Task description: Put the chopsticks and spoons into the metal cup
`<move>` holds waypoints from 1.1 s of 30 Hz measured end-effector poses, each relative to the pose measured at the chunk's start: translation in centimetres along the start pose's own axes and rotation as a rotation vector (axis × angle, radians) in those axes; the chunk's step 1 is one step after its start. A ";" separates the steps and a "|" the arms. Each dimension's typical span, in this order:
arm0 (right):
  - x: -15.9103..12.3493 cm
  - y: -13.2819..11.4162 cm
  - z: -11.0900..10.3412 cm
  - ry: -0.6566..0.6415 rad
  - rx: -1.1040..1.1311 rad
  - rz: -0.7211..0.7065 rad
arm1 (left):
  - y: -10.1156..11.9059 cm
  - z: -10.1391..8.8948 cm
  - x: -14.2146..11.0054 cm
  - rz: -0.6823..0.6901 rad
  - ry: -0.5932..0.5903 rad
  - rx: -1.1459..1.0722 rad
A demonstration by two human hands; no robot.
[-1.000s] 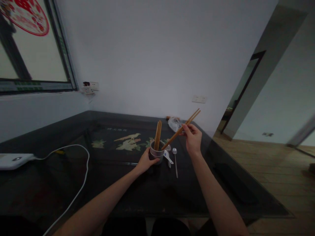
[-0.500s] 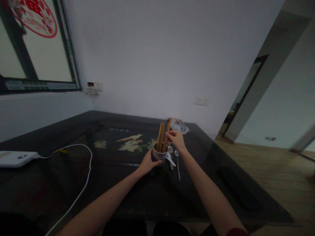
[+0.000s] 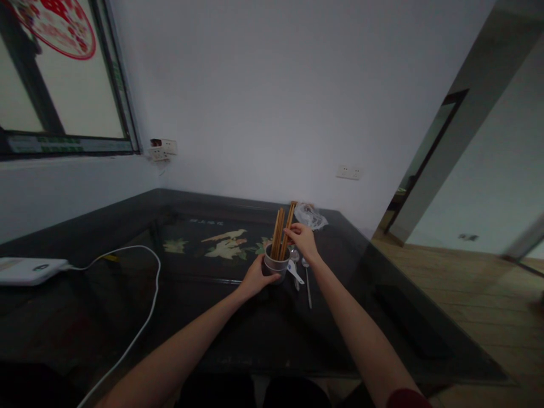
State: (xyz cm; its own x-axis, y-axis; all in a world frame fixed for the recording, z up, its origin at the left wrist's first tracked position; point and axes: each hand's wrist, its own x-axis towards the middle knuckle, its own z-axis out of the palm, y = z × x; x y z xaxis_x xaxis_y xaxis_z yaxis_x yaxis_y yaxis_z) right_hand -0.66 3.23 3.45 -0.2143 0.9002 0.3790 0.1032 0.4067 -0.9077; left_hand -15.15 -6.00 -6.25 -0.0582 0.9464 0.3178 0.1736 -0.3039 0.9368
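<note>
A grey cup [image 3: 275, 265] stands on the dark table, with my left hand [image 3: 256, 276] wrapped round its left and near side. Several wooden chopsticks [image 3: 277, 235] stand upright in the cup. At its right side my right hand [image 3: 302, 238] pinches a few chopsticks [image 3: 288, 233] that lean to the right, their lower ends inside the cup. Just right of the cup lie a white spoon [image 3: 295, 272] and a long-handled metal spoon [image 3: 309, 288]. Another metal spoon lies partly hidden beside the white one.
A crumpled clear plastic bag [image 3: 311, 216] lies behind my right hand near the wall. A white device [image 3: 32, 271] with a white cable [image 3: 156, 283] rests at the left. A dark flat object [image 3: 408, 320] lies on the table's [image 3: 204, 334] right side.
The view has shifted slightly. Both hands keep their places, the left on the cup and the right on the leaning chopsticks.
</note>
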 end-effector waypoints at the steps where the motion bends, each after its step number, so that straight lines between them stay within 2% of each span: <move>1: 0.0 0.1 0.0 -0.003 -0.006 0.004 | -0.1 0.0 0.0 0.003 -0.002 -0.008; 17: 0.3 0.5 -0.4 -0.082 -0.004 0.125 | -0.3 0.0 0.1 -0.001 -0.007 -0.021; 25: 0.5 0.9 -0.3 -0.060 -0.080 0.087 | -0.7 -0.1 0.2 0.041 -0.007 -0.013; 33: 0.6 1.2 0.1 -0.061 -0.036 0.122 | -0.5 -0.1 0.2 0.040 -0.003 0.012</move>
State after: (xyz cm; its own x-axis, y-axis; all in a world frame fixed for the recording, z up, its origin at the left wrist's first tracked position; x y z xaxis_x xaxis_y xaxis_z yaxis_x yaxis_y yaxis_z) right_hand -0.77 4.27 2.62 -0.2564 0.9327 0.2536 0.1662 0.3010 -0.9390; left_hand -15.34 -5.73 -6.61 -0.0482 0.9338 0.3546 0.1873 -0.3402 0.9215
